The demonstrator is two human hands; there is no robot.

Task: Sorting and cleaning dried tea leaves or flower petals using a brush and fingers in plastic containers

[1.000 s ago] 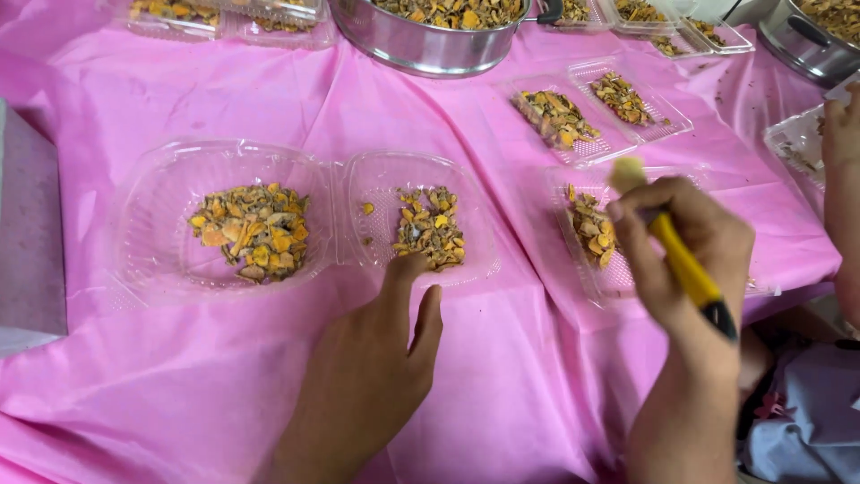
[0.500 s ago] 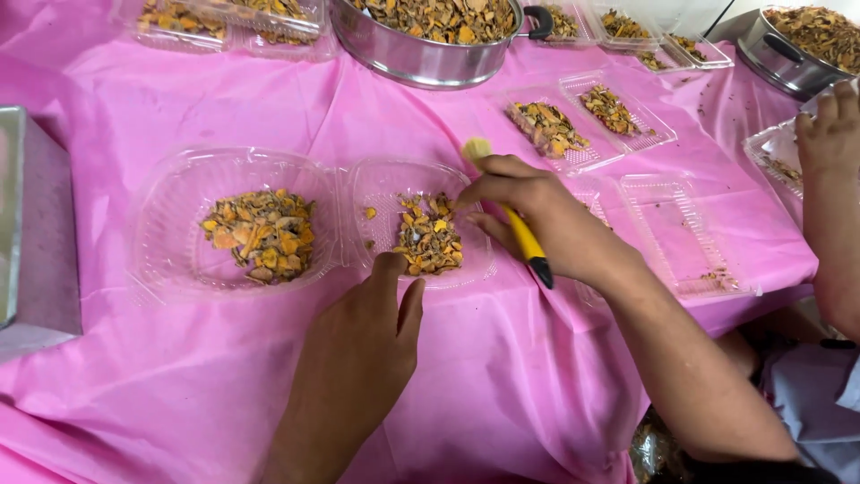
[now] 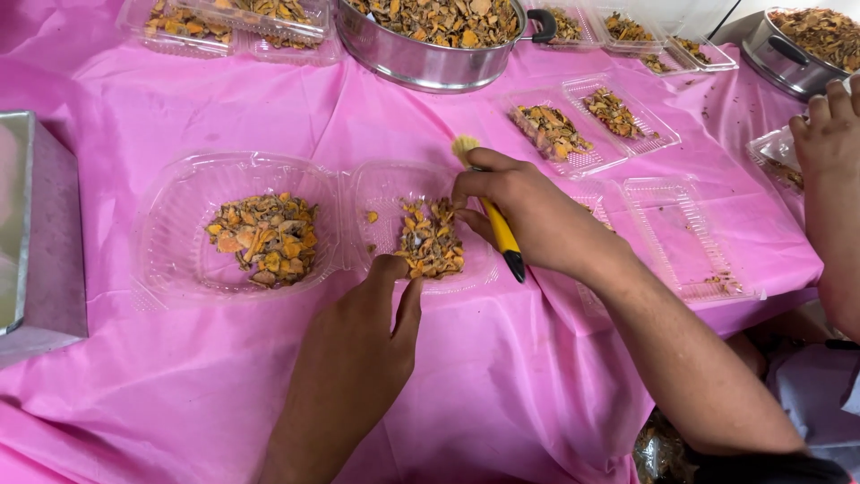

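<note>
An opened clear plastic clamshell container [image 3: 179, 260] lies on the pink table cover. Its left half holds a pile of orange-brown dried pieces [image 3: 262, 237]; its right half holds a smaller pile [image 3: 430, 237]. My left hand [image 3: 358, 350] rests at the near rim of the right half, fingertips touching that pile. My right hand [image 3: 524, 215] grips a yellow-handled brush [image 3: 497, 224], bristles pointing away, and its fingers reach into the same pile from the right.
A big steel bowl [image 3: 430, 58] of the same pieces stands at the back, a steel pot [image 3: 797, 54] at the far right. Several clear trays [image 3: 591, 125] lie around, one nearly bare [image 3: 685, 237]. Another person's hand [image 3: 829, 134] at right. A metal box [image 3: 36, 224] at left.
My right hand with the brush has swung left from the right-hand tray over to the small pile in the clamshell. My left hand has stayed at the clamshell's near rim.
</note>
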